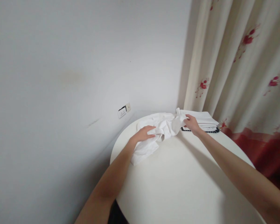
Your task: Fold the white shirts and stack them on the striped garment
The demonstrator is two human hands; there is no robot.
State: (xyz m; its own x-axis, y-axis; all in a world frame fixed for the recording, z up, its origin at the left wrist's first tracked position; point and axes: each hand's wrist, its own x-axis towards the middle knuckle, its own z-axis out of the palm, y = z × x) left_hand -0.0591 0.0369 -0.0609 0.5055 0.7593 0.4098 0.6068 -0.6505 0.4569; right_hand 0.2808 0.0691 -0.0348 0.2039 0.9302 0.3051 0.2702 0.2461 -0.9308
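Observation:
A crumpled white cloth (164, 127) lies bunched toward the far edge of the round white table (184, 177). My left hand (142, 134) rests on its left part, thumb and fingers apart, with folds of fabric beside them. At the cloth's right end, my right hand (191, 123) pinches a raised portion between thumb and fingers. Right behind that hand sits a stack of folded white cloths (200, 118), partly covered by the hand and the raised fabric. A dark patterned edge (212, 131) shows under the stack.
A pale wall (84, 62) rises close to the table's left and far sides, with a socket (122, 113) low on it. To the right hangs a cream curtain (235, 71) with red flowers and a red lower band.

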